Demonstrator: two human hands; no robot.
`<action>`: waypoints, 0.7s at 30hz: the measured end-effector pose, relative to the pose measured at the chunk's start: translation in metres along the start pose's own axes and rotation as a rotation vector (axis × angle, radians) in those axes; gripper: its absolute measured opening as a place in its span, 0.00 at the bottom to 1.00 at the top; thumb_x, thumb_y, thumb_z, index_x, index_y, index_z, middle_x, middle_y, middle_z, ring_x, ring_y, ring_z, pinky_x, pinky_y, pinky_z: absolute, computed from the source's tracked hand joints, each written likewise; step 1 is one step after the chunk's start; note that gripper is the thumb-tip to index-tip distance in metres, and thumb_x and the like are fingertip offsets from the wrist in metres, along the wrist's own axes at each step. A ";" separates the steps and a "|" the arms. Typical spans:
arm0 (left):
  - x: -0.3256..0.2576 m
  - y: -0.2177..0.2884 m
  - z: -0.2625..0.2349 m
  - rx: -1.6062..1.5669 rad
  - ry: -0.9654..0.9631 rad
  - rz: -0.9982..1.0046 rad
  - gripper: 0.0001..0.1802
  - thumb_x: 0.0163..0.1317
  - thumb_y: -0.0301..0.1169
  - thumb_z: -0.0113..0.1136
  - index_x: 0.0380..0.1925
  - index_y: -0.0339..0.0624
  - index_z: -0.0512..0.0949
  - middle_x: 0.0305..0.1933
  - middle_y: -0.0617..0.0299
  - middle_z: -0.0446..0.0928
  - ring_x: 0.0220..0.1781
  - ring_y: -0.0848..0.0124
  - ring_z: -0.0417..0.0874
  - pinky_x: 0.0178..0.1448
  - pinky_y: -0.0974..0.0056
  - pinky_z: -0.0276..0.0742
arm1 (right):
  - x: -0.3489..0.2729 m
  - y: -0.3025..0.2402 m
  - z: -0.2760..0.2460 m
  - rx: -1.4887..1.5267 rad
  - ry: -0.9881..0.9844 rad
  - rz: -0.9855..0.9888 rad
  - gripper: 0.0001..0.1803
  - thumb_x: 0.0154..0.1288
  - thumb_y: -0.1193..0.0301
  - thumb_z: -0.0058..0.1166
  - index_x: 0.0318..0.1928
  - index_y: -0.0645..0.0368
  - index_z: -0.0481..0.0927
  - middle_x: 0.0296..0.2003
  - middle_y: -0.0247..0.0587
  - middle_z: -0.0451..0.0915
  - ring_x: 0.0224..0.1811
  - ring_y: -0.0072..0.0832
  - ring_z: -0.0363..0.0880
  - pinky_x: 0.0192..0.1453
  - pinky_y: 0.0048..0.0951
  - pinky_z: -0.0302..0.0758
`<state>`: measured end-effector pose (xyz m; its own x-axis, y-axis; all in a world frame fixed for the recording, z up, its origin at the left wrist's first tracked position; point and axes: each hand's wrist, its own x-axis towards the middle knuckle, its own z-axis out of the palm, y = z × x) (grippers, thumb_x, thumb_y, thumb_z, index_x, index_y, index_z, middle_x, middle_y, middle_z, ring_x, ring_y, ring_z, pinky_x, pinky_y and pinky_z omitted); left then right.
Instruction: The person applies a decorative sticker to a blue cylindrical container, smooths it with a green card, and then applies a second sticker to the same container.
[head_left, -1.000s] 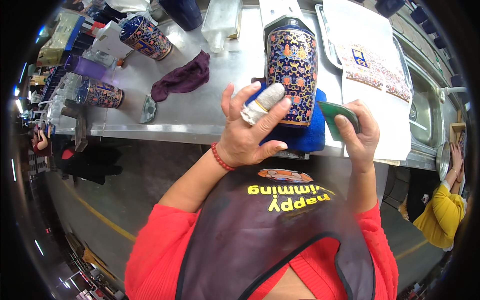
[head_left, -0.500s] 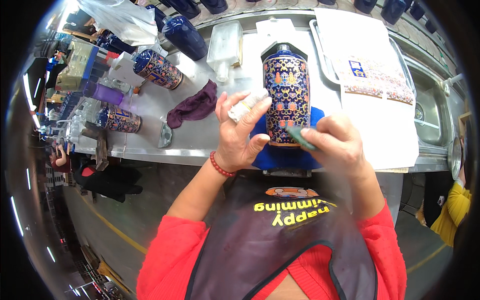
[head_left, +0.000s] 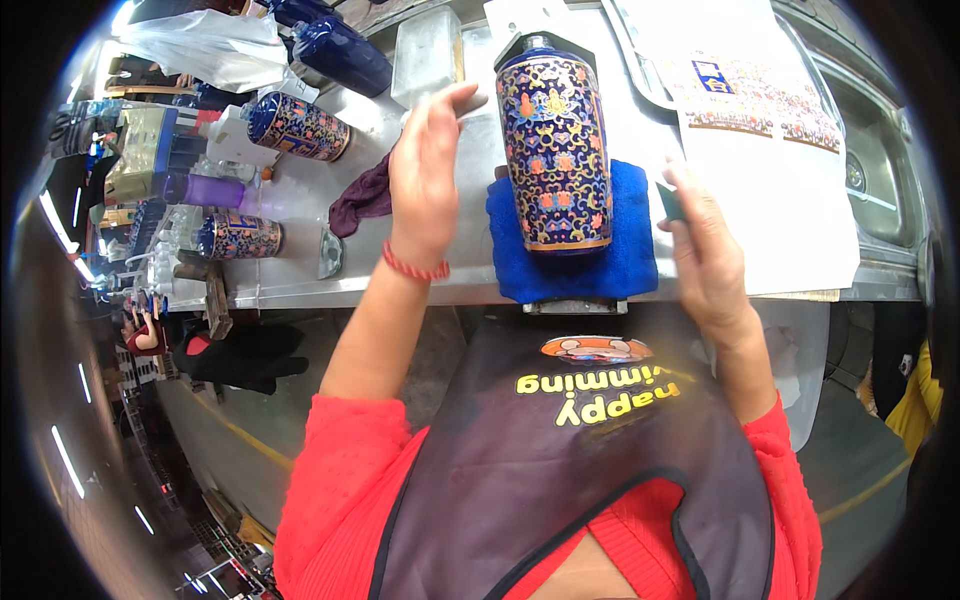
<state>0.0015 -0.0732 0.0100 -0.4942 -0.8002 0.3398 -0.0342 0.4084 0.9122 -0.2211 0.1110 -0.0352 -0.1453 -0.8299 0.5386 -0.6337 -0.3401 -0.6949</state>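
A dark blue bottle [head_left: 555, 150] covered in colourful floral pattern lies with its neck away from me. Its near end rests over a folded blue towel [head_left: 630, 250]. To the left of it my left hand [head_left: 427, 170], with a red bead bracelet, is raised edge-on, fingers stretched out. I cannot make out anything held in it. My right hand [head_left: 708, 245] is just right of the towel, apart from the bottle, slightly blurred. Between its thumb and fingers is a small flat dark green piece [head_left: 669, 202], mostly hidden.
Two more patterned bottles [head_left: 298, 126] and a purple cloth [head_left: 362, 198] lie at left. Plain blue bottles [head_left: 342, 57] and a clear glass bottle [head_left: 425, 55] lie behind. White sheets with a printed pattern [head_left: 765, 215] cover the right side, beside a metal sink [head_left: 885, 185].
Both hands have come away from the bottle, the left up and leftward, the right to the right with the green piece. The white wad at my left fingers no longer shows. The view has shifted.
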 end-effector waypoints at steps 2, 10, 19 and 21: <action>0.026 -0.012 0.006 -0.306 0.009 -0.264 0.29 0.83 0.47 0.41 0.63 0.30 0.72 0.62 0.49 0.79 0.65 0.61 0.77 0.69 0.55 0.72 | 0.001 -0.007 0.014 -0.097 -0.051 -0.077 0.37 0.65 0.81 0.62 0.73 0.69 0.64 0.70 0.62 0.69 0.71 0.53 0.71 0.73 0.46 0.69; 0.068 -0.030 0.017 -0.603 -0.109 -0.578 0.30 0.82 0.52 0.41 0.55 0.32 0.75 0.54 0.52 0.80 0.55 0.64 0.81 0.61 0.56 0.78 | 0.001 -0.015 0.028 -0.088 0.068 -0.179 0.40 0.58 0.77 0.71 0.69 0.71 0.67 0.63 0.64 0.76 0.63 0.58 0.76 0.67 0.47 0.74; 0.019 -0.027 0.013 -0.295 -0.011 -0.285 0.38 0.79 0.54 0.47 0.69 0.25 0.66 0.70 0.46 0.71 0.70 0.59 0.74 0.72 0.55 0.68 | -0.001 -0.022 0.016 -0.137 0.013 -0.343 0.12 0.52 0.79 0.66 0.39 0.58 0.81 0.40 0.38 0.82 0.40 0.35 0.80 0.46 0.37 0.74; -0.002 -0.021 0.009 -0.130 -0.053 -0.123 0.42 0.77 0.51 0.52 0.74 0.24 0.59 0.75 0.42 0.66 0.77 0.56 0.67 0.79 0.54 0.58 | 0.003 -0.023 0.011 -0.124 0.049 -0.380 0.09 0.53 0.75 0.65 0.37 0.56 0.82 0.40 0.34 0.82 0.39 0.31 0.79 0.46 0.34 0.71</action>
<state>-0.0048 -0.0760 -0.0125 -0.5384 -0.8150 0.2142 0.0132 0.2460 0.9692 -0.1989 0.1117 -0.0229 0.0828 -0.6323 0.7703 -0.7355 -0.5603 -0.3809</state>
